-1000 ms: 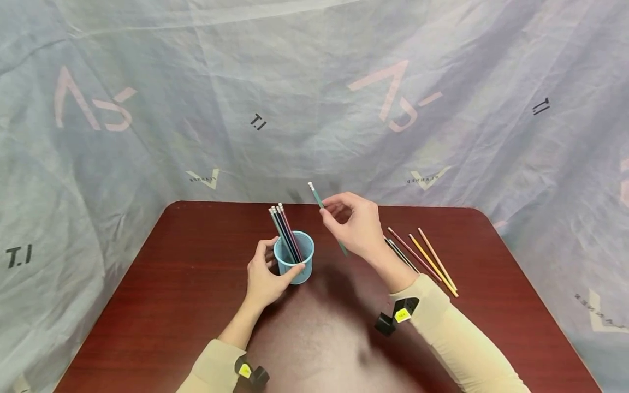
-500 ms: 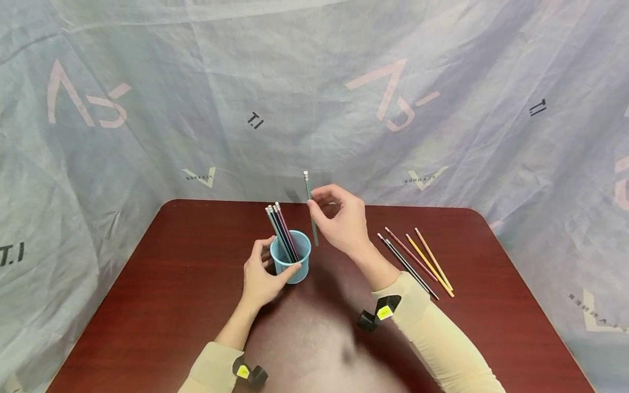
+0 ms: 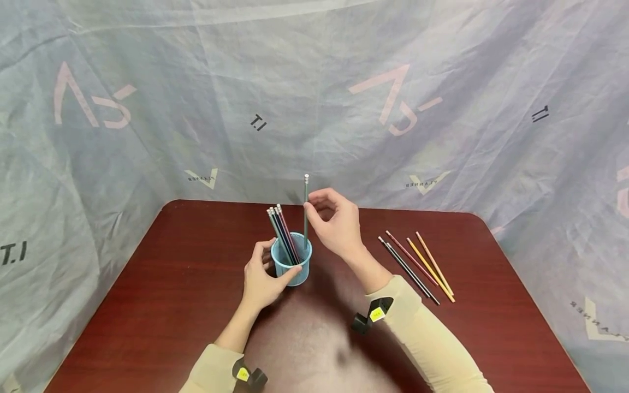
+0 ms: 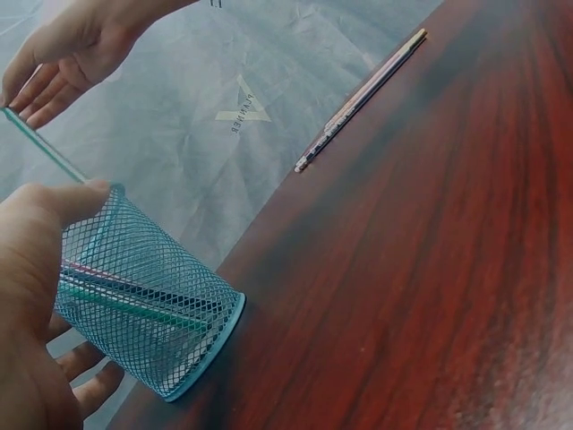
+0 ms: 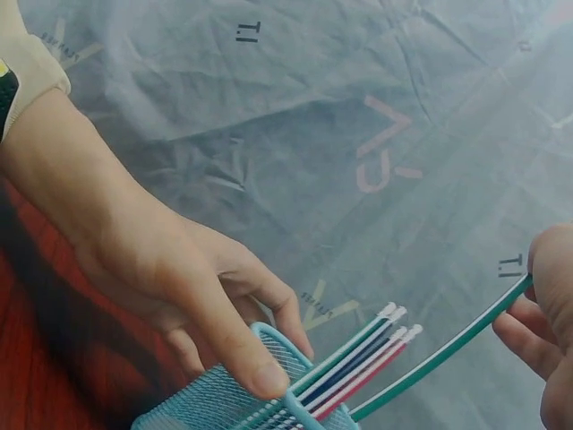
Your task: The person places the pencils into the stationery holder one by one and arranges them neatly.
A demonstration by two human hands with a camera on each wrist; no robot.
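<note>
**A green pencil at the mouth of a mesh cup**

In the head view, the right hand pinches the pencil upright, its lower end inside the rim; the left hand is curled round the cup on the reddish surface. If the pinch loosens too early, the pencil may fall askew; if the left hand relaxes, a push could tip the cup.

The left wrist view shows the cup's round base and open mesh.

In the right wrist view, the bunch of pencils has slim, smooth shafts with pale tips.
</note>
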